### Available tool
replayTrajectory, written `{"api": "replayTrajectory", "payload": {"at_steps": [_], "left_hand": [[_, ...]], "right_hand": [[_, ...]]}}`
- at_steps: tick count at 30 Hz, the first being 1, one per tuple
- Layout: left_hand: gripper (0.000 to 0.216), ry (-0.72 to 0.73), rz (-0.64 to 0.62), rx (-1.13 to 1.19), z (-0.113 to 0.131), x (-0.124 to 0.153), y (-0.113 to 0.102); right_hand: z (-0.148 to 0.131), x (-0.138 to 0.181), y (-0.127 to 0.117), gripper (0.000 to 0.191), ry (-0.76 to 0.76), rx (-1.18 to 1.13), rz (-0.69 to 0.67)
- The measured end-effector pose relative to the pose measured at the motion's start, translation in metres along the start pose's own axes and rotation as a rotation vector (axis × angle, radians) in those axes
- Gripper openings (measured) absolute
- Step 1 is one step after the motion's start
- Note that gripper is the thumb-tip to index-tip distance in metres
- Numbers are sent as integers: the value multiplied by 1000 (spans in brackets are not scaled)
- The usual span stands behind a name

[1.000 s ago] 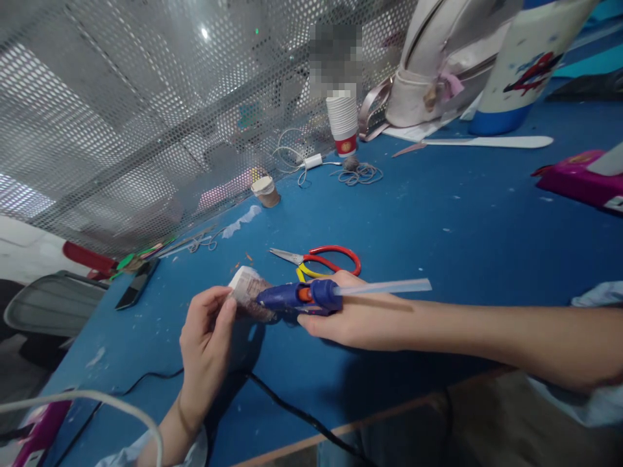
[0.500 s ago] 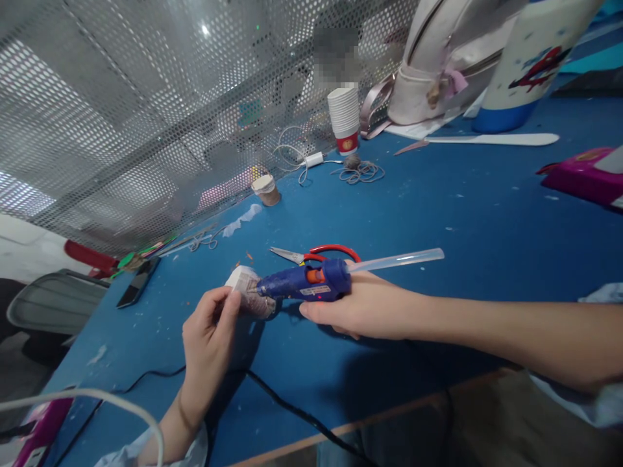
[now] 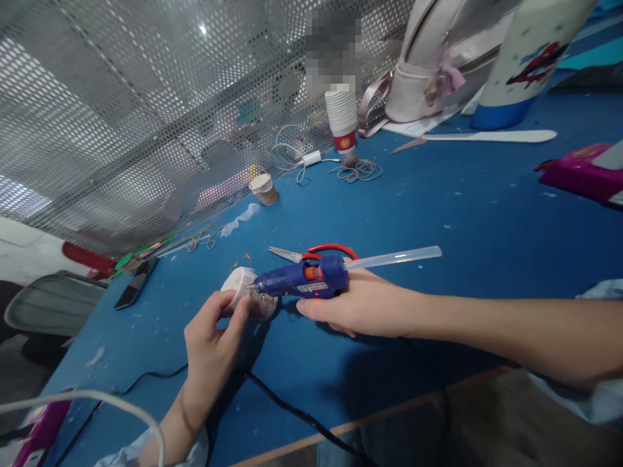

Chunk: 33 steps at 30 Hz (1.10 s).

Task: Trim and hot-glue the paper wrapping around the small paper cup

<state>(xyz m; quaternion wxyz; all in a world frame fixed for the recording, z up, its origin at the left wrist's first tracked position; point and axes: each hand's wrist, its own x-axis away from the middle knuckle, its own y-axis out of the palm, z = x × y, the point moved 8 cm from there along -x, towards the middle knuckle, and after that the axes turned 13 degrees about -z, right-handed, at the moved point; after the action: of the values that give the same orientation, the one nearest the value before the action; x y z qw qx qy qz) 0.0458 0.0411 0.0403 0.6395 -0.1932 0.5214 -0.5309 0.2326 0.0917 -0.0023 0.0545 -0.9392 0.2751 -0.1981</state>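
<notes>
My left hand (image 3: 219,331) pinches a small cup (image 3: 264,305) with a white band at one end and a brownish, wrapped-looking wall; the cup is tilted over the table. In my right hand (image 3: 360,301) is a blue glue gun (image 3: 296,280), its fingers wrapped round the handle. A clear glue stick (image 3: 396,257) juts out of the gun's back. The nozzle points left and meets the cup's side near my left fingertips; whether glue is coming out is too small to tell. Red-handled scissors (image 3: 287,254) lie just behind the gun, partly hidden by it.
On the blue table (image 3: 413,214) stand another wrapped cup (image 3: 265,191) and stacked paper cups (image 3: 341,123). Grey yarn (image 3: 359,170), a white knife (image 3: 506,136) and a phone (image 3: 136,285) lie around. A black cord (image 3: 302,415) crosses the front. Perforated metal mesh (image 3: 146,117) borders the back.
The cup has turned slightly in my left hand, whose fingertips have shifted a little right, closer to the nozzle. My right hand holds the glue gun almost as before.
</notes>
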Motion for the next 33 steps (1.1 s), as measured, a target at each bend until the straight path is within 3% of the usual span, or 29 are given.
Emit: {"api": "replayTrajectory", "payload": {"at_steps": [17,24,33], "left_hand": [[15,116,28,-112,9,1,6],[12,259,6,-165,14,5,11],[12,256,-30,-180,5,10,17]], "right_hand": [[1,-1,1,29,-5,-44,-6],[0,-1,1,28,-20,-29,-15],[-2,0,1,21,-37,-23,6]]}}
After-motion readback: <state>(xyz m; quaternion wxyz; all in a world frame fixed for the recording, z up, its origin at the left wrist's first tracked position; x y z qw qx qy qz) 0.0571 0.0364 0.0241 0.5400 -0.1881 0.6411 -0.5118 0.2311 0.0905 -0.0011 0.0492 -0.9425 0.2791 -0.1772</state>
